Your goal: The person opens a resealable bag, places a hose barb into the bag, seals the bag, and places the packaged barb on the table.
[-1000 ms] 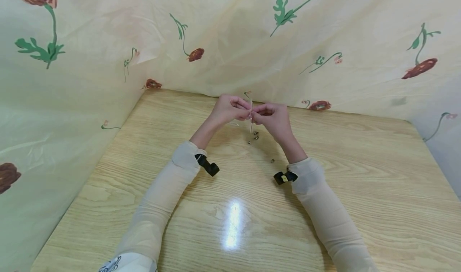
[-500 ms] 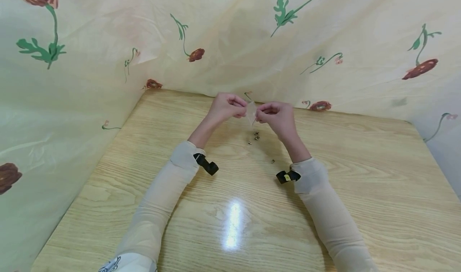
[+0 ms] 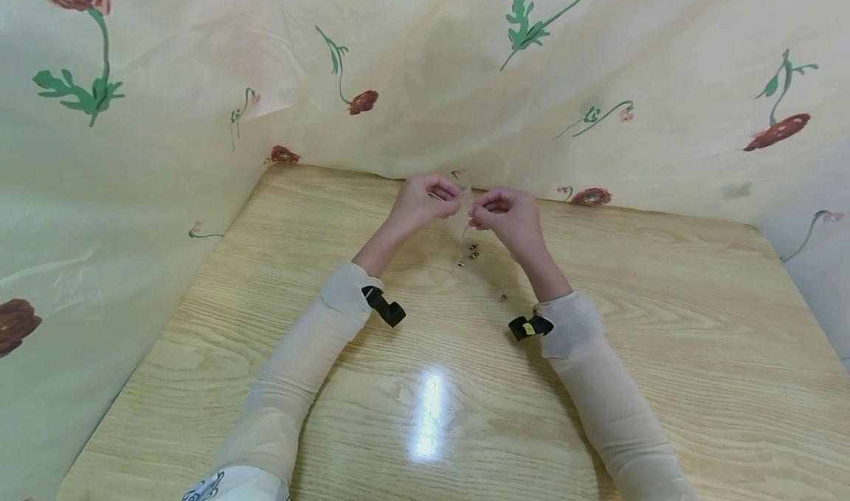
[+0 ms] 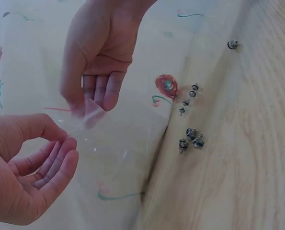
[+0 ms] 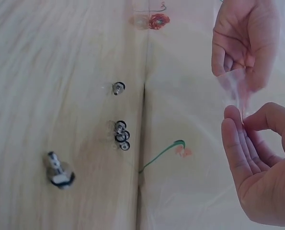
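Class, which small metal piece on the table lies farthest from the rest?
The lone metal piece nearest the black band on the right wrist; the other pieces sit closer together.

A person's left hand [image 3: 427,200] holds a pinch, the right hand [image 3: 510,217] pinching just beside it at 3 o'clock.

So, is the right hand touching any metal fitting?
No, the right hand pinches clear plastic film, apart from the metal fittings on the table.

Clear film [image 5: 233,86] partly hidden by the left hand [image 3: 420,201] and right hand [image 3: 515,217]
Sleeves [image 3: 614,412] cut off at near edge; metal pieces [image 3: 474,255] too small to tell in head view
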`<state>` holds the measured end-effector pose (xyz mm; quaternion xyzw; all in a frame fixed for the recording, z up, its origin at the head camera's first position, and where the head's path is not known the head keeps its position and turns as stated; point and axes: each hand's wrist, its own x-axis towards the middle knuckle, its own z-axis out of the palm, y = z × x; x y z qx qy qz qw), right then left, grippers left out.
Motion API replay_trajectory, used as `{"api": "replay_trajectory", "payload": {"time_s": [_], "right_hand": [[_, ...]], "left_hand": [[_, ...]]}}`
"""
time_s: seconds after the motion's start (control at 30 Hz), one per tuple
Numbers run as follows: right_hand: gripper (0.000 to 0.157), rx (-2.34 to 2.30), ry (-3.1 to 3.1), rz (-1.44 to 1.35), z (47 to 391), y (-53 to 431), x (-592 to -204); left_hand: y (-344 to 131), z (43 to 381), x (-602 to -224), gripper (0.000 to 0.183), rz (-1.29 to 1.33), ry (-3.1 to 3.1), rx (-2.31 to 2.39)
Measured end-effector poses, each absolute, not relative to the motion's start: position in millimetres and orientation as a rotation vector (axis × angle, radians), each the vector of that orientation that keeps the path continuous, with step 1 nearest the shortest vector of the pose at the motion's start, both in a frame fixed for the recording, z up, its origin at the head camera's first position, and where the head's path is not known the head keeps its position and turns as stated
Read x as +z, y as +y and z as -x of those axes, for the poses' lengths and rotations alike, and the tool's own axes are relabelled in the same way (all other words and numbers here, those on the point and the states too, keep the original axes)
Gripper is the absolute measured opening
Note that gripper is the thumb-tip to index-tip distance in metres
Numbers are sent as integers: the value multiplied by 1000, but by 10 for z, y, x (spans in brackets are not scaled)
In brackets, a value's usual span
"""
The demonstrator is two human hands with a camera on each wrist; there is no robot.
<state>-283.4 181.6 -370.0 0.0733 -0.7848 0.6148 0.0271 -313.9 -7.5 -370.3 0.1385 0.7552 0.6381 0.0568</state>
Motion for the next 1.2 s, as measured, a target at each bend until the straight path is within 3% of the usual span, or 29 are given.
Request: {"api": "replay_trajectory", "payload": {"time_s": [0.67,1.2], "right_hand": [[19,1881,-2484,-131,2813,1889,-3616],[21,1833,-2531,-208,2791,1941,-3536]], "left_hand": [[-236,3143,-3568,15,-416,2312,1968],[-259,3163,-3559,15,-608,2363,1905]]}}
